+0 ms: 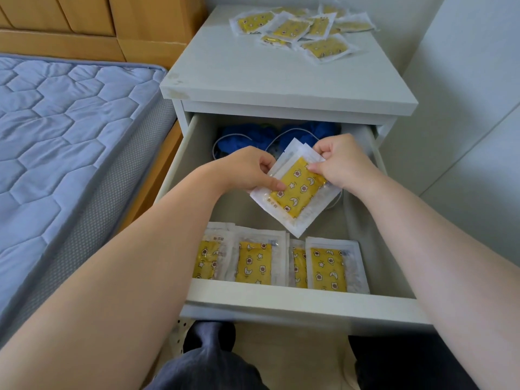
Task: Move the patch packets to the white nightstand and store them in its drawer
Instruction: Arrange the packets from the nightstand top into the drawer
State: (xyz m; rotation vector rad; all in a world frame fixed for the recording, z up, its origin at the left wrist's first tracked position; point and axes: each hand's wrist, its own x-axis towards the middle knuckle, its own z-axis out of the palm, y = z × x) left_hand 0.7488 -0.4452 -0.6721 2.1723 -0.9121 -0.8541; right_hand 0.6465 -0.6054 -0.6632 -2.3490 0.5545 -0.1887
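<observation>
Both my hands are over the open drawer [298,301] of the white nightstand [281,77]. My left hand [250,168] and my right hand [342,163] together pinch a small stack of patch packets [295,198], yellow with stars and moons in clear white-edged wrappers, held tilted above the drawer floor. Several more packets [281,261] lie in a row at the drawer's front. A loose pile of packets [304,29] lies on the nightstand top at the back.
Blue fabric and a thin white cord [270,136] fill the back of the drawer. A bed with a blue quilted mattress [64,130] and wooden frame stands to the left. A white wall [464,108] is on the right. My knees show below the drawer.
</observation>
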